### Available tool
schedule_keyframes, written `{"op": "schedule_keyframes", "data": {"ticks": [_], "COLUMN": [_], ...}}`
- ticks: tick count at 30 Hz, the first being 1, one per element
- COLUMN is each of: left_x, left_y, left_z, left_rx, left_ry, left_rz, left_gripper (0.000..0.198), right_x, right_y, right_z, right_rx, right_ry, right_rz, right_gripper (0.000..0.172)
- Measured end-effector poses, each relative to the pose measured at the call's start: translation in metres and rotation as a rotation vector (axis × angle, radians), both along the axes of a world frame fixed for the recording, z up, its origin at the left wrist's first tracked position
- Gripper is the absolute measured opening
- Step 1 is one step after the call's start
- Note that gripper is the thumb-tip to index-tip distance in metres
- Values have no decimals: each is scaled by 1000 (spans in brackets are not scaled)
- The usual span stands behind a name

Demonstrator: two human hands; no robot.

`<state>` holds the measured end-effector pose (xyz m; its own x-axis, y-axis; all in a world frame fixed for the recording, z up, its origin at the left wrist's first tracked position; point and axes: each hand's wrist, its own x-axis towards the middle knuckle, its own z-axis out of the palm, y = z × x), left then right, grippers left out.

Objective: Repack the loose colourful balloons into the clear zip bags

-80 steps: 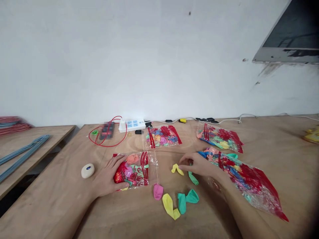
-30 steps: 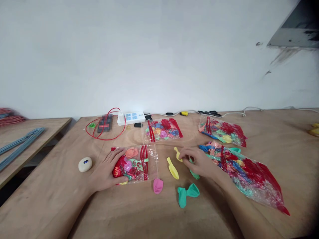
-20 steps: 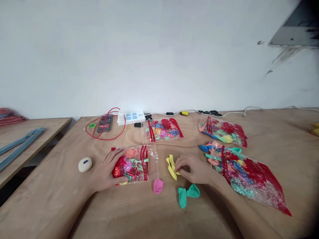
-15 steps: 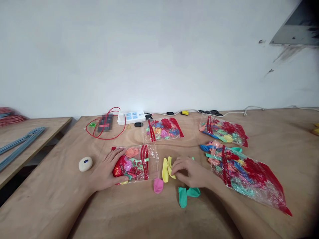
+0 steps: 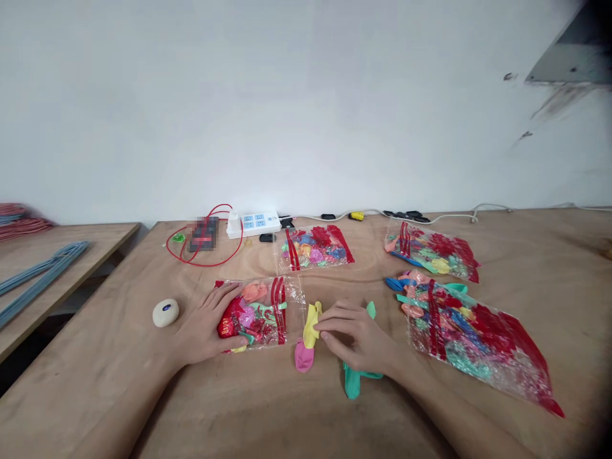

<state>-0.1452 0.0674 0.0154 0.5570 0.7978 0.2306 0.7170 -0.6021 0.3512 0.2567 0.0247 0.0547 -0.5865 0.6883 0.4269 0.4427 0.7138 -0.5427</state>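
Note:
My left hand (image 5: 205, 325) lies spread on the left end of a clear plastic bag with red print (image 5: 272, 312), pressing it to the table; coloured balloons show inside. My right hand (image 5: 356, 331) pinches a yellow balloon (image 5: 312, 325) between thumb and fingertips, right of the bag's clear end. A second yellow balloon seems to lie against it, and the two overlap. Just below lies a pink balloon (image 5: 304, 357), touching the yellow. Green balloons (image 5: 352, 382) lie under and below my right hand, partly hidden by it.
More bags of balloons lie at the back middle (image 5: 318, 247), back right (image 5: 433, 250) and right (image 5: 478, 344). A white round case (image 5: 165, 313) sits left of my left hand. A power strip (image 5: 261, 223) and a red cable (image 5: 210, 263) lie along the wall.
My right hand has moved slightly left, bringing one yellow balloon against the other, above the pink one. My left hand stays on the bag.

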Motion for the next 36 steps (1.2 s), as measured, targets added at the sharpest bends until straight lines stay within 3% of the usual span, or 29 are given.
{"op": "schedule_keyframes", "data": {"ticks": [7,15,18,25,31,36], "left_x": [1,1,0,0,0,-1], "left_y": [-1,-1,0,0,-1,0], "left_z": [1,0,-1,-3,-4,-6], "left_rx": [-7,-6,-15,5,5,20], "left_ry": [-9,-9,-6,-15,-29,-53], "left_rz": [4,6,-2,5,0,-21], "left_gripper": [103,103,102,105,108,110], "right_x": [-5,-8,-5,-1,-22,-60], "right_y": [-3,-3,0,-1,23,54], "right_z": [7,3,-3,-7,-5,-3], "right_rx": [11,39,14,22,-119,-54], "right_ry": [-132,-244,-178,257,86,-174], "right_rz": [153,136,79,-172,60,262], "right_gripper": [17,18,21,37,45,34]}}
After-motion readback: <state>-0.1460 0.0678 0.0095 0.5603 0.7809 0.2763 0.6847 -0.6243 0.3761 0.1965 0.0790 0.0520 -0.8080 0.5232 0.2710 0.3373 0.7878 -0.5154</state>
